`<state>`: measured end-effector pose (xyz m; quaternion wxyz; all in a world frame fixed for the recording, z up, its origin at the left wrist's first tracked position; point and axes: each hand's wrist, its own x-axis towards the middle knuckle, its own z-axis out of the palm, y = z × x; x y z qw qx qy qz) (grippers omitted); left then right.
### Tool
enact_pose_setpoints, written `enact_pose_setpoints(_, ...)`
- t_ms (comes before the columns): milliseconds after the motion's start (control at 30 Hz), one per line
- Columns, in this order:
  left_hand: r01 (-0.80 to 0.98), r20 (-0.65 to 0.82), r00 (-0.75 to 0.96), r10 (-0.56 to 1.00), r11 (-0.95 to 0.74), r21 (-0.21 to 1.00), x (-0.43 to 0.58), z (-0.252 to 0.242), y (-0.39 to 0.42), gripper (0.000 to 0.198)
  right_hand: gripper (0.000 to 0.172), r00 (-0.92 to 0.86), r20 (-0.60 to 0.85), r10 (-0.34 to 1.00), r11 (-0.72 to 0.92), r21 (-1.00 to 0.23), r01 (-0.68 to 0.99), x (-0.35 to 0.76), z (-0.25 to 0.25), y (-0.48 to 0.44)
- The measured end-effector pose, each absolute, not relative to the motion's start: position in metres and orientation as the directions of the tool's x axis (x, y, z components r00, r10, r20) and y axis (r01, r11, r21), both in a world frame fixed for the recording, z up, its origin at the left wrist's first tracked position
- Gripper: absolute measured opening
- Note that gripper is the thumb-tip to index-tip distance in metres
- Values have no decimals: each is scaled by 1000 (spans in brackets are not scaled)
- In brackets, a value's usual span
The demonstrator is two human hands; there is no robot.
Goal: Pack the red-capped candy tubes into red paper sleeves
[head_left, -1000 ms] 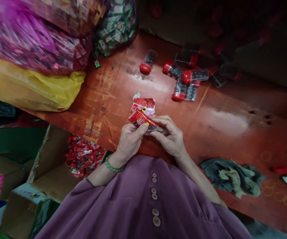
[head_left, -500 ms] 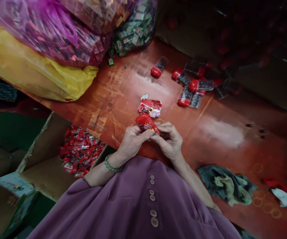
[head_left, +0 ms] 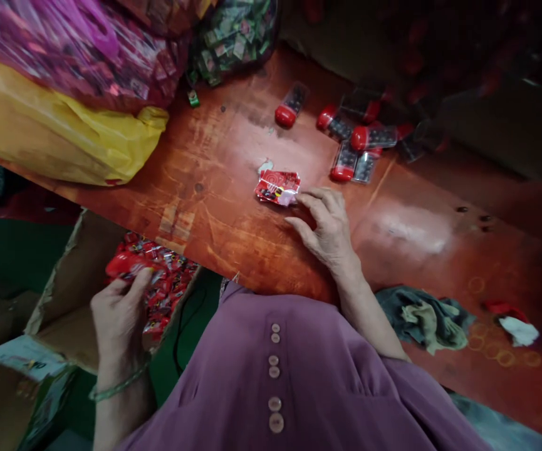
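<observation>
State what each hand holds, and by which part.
Left hand: a packet, by its near side, though blurred. Right hand: nothing gripped, fingers at the wrappers.

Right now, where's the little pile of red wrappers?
In the head view, the pile of red wrappers lies on the table, just above centre, close left of the right hand.

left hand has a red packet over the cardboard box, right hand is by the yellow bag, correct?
The right hand is not by the yellow bag: the head view shows it by the red wrappers. The left hand does hold a red packet over the cardboard box.
</observation>
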<state>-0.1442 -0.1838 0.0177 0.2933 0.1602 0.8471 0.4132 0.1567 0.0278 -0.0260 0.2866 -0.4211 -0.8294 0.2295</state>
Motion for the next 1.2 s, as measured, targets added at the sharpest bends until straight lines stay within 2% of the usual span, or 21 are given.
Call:
enact_pose_setpoints(33, 66, -401, -789, 466, 713, 698, -156, 15, -195, 23, 37, -494, 277, 824, 552, -587, 592, 157, -29, 30)
enact_pose_setpoints(100, 301, -300, -816, 494, 807, 509, -175, 12, -212, 29, 37, -515, 277, 811, 575, -537, 617, 157, -34, 33)
enact_pose_setpoints(167, 575, -143, -766, 627, 767, 284, -185, 12, -216, 20, 33, -527, 290, 799, 595, -504, 626, 155, -37, 36)
enact_pose_setpoints(200, 669, -50, -721, 691, 713, 209, -185, 13, -212, 23, 30, -534, 294, 793, 604, -493, 626, 153, -38, 37)
enact_pose_setpoints(233, 738, 42, -666, 744, 650, 184, -180, 14, -204, 37, 26, -543, 296, 786, 613, -487, 622, 151, -39, 38)
enact_pose_setpoints(267, 790, 132, -606, 784, 576, 209, -172, 15, -191, 51, 23, -553, 294, 779, 620, -488, 614, 149, -40, 40)
enact_pose_setpoints(367, 890, 272, -335, 902, 208, 405, -129, 15, -132, 54, 18, -566, 303, 767, 631, -516, 579, 143, -43, 44)
enact_pose_setpoints(400, 901, 296, -212, 931, 69, 429, -112, 13, -109, 55, 18, -562, 314, 765, 633, -529, 565, 142, -44, 45)
enact_pose_setpoints(433, 893, 382, -95, 919, -91, 441, -96, 10, -87, 57, 19, -559, 324, 763, 634, -541, 552, 141, -44, 45)
enact_pose_setpoints(500, 844, 378, 87, 922, -270, 464, -68, 2, -47, 54, 20, -559, 334, 759, 636, -565, 525, 140, -42, 47)
enact_pose_setpoints(667, 790, 252, 233, 939, -334, 515, -40, -15, 7, 38, 22, -568, 314, 761, 609, -649, 457, 142, -33, 50)
enact_pose_setpoints(833, 759, 345, 259, 902, -411, 505, -44, -24, 16, 27, 19, -570, 345, 745, 622, -667, 410, 150, -21, 52)
enact_pose_setpoints(900, 765, 386, 238, 891, -417, 491, -43, -25, 19, 24, 17, -535, 351, 768, 609, -657, 444, 157, -16, 57)
enact_pose_setpoints(967, 782, 408, 212, 888, -404, 474, -41, -26, 22, 21, 18, -436, 344, 832, 552, -600, 579, 168, -12, 68)
enact_pose_setpoints(1067, 805, 404, 201, 892, -386, 450, -39, -28, 27, 21, 26, -264, 316, 912, 383, -420, 823, 188, -9, 94)
enact_pose_setpoints(1133, 799, 384, 201, 901, -378, 469, -38, -29, 28, 21, 35, -237, 277, 931, 321, -316, 893, 199, -9, 114)
enact_pose_setpoints(1200, 778, 361, 210, 909, -379, 502, -40, -29, 29, 22, 36, -269, 241, 932, 328, -255, 909, 206, -12, 131)
